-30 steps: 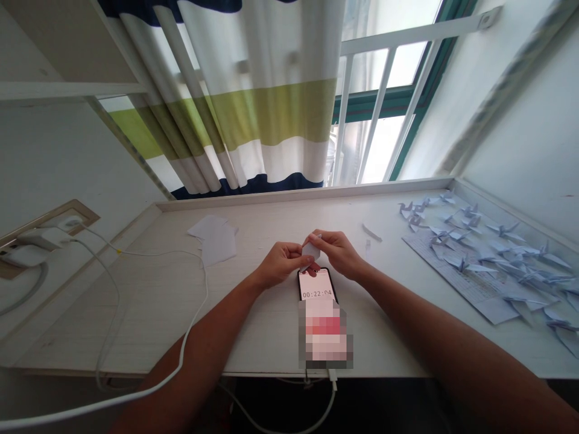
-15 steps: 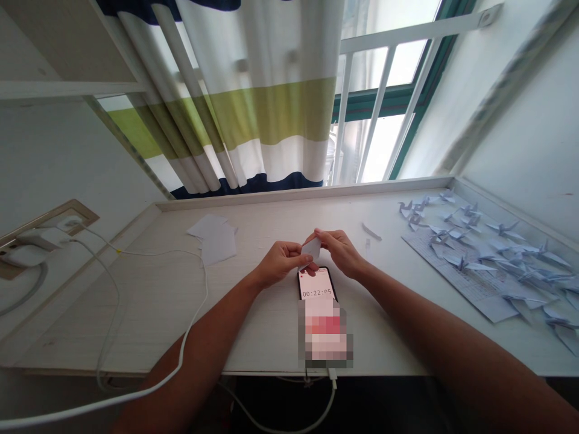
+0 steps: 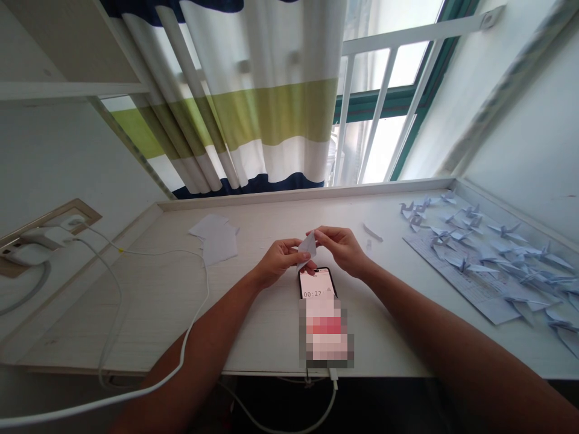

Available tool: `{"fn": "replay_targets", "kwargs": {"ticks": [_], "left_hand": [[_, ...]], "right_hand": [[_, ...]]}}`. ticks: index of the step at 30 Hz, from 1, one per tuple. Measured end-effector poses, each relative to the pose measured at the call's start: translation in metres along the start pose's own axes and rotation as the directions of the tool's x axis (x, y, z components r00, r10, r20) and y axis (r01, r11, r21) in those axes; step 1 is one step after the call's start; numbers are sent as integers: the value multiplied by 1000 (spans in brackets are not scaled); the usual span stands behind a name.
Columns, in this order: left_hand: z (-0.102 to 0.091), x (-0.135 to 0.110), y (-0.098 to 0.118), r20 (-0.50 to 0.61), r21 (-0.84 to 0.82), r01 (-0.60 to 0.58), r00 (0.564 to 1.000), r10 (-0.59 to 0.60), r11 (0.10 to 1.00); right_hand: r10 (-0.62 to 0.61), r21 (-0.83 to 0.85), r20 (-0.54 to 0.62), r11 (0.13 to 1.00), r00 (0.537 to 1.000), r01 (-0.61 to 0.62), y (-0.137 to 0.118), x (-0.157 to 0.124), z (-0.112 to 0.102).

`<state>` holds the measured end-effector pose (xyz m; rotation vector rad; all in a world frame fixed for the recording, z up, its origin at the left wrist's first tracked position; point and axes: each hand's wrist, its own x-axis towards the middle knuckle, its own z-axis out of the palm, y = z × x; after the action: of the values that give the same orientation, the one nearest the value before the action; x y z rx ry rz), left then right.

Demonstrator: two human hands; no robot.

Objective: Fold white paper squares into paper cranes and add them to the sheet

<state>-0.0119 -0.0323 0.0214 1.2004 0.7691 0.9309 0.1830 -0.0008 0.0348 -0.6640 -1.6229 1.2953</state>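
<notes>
Folded paper (image 3: 307, 245) between left hand (image 3: 277, 261) and right hand (image 3: 342, 247), both inward-angled

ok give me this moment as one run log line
left grip: pinching folded paper | right grip: on its upper edge | phone: lying on desk | paper cranes: desk's right side

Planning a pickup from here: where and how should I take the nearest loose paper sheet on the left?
Probably pinch the nearest sheet at its near right corner, approaching from the right: it lies flat, that corner faces the left hand, and the white cable passes by its left side.
</notes>
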Motion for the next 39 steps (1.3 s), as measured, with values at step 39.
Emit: {"fn": "replay_targets", "kwargs": {"ticks": [39], "left_hand": [[4, -2, 3, 4, 212, -64, 998, 64, 975]], "right_hand": [[115, 54, 59, 992, 992, -118, 1, 0, -3]]}}
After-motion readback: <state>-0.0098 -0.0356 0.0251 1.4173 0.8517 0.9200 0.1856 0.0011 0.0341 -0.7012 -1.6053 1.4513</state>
